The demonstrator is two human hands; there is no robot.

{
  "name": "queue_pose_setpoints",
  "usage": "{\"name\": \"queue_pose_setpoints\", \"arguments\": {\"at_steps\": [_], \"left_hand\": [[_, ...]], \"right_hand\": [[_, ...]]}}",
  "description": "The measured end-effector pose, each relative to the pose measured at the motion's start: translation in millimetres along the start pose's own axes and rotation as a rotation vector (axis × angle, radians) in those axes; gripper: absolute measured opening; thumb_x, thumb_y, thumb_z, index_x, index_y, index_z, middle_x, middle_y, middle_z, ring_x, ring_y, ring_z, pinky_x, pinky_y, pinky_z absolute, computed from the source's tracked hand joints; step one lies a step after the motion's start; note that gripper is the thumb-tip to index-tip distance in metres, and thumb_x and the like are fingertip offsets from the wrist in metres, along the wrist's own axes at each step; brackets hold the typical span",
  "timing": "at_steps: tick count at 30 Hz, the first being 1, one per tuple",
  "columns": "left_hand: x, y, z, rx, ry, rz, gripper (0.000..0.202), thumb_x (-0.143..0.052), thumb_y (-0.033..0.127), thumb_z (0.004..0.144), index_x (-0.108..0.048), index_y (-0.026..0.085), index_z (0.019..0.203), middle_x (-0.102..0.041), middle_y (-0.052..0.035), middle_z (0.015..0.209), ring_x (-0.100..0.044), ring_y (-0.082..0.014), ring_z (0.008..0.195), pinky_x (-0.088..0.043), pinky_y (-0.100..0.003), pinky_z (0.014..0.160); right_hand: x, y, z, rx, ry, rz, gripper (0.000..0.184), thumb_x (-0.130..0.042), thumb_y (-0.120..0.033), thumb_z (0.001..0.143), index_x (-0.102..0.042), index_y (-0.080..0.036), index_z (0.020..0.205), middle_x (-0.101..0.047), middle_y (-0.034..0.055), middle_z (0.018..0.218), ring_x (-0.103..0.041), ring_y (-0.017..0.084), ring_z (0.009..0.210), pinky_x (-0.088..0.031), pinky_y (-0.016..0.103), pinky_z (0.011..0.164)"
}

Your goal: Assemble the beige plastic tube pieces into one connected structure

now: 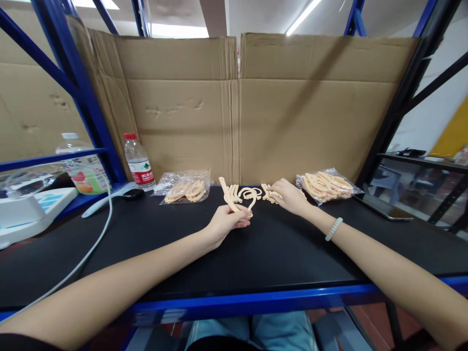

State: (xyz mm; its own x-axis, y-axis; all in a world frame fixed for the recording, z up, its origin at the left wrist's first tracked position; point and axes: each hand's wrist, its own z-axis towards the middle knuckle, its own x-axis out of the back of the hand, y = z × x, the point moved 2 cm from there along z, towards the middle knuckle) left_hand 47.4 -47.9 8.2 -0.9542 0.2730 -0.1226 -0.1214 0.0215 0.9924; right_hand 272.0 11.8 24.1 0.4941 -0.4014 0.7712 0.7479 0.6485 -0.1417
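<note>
My left hand (226, 222) pinches a bundle of cream plastic hook-shaped pieces (239, 196) that fan out on the black work surface (256, 253). My right hand (290, 196) rests on a few more loose cream pieces (269, 193) just to the right, fingers closed over them. A clear bag of the same pieces (325, 185) lies beyond my right hand. Another clear bag with fewer pieces (185, 187) lies left of my left hand. A pale bead bracelet (334, 228) sits on my right wrist.
Cardboard sheets (237, 107) wall off the back of the blue shelf frame (80, 87). A water bottle (139, 163), a larger bottle (82, 168), a white brush (106, 200), a white cable (91, 243) and a white device (25, 209) lie left. A dark tablet (383, 207) lies right.
</note>
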Motion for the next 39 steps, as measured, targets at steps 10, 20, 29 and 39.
{"name": "queue_pose_setpoints", "arguments": {"at_steps": [10, 20, 29, 39], "left_hand": [[0.7, -1, 2, 0.004, 0.001, -0.019, 0.013, -0.076, 0.019, 0.070, -0.069, 0.010, 0.076, -0.068, -0.0063, 0.074, -0.064, -0.0102, 0.061, -0.054, -0.018, 0.060], [1.1, 1, 1, 0.001, 0.006, -0.070, 0.016, -0.077, 0.019, 0.071, -0.069, 0.009, 0.079, -0.067, -0.0060, 0.074, -0.063, -0.0091, 0.058, -0.054, -0.018, 0.059], [3.6, -2, 3, -0.007, 0.016, -0.106, 0.022, -0.081, 0.018, 0.065, -0.067, 0.009, 0.078, -0.068, -0.0060, 0.075, -0.063, -0.0090, 0.058, -0.053, -0.017, 0.058], [6.6, -4, 7, -0.035, -0.063, -0.134, 0.034, -0.087, 0.025, 0.056, -0.065, 0.010, 0.078, -0.065, -0.0029, 0.075, -0.062, -0.0082, 0.060, -0.051, -0.017, 0.059]], "right_hand": [[-32, 2, 10, 0.068, -0.180, -0.369, 0.019, -0.051, -0.019, 0.093, -0.069, -0.016, 0.094, -0.060, 0.0112, 0.096, -0.051, 0.025, 0.090, -0.040, 0.035, 0.080], [-15, 3, 10, -0.230, 0.303, 0.264, 0.022, -0.048, -0.033, 0.092, -0.065, -0.020, 0.095, -0.064, 0.0031, 0.074, -0.058, 0.018, 0.065, -0.041, 0.029, 0.065], [-3, -54, 0, -0.534, 0.222, 1.137, 0.030, -0.065, -0.043, 0.079, -0.058, -0.018, 0.094, -0.071, 0.0069, 0.077, -0.068, 0.019, 0.068, -0.051, 0.027, 0.057], [-12, -79, -12, -0.631, 0.255, 1.438, 0.033, -0.081, -0.028, 0.061, -0.060, -0.018, 0.084, -0.070, 0.0023, 0.076, -0.062, 0.013, 0.063, -0.052, 0.027, 0.066]]}}
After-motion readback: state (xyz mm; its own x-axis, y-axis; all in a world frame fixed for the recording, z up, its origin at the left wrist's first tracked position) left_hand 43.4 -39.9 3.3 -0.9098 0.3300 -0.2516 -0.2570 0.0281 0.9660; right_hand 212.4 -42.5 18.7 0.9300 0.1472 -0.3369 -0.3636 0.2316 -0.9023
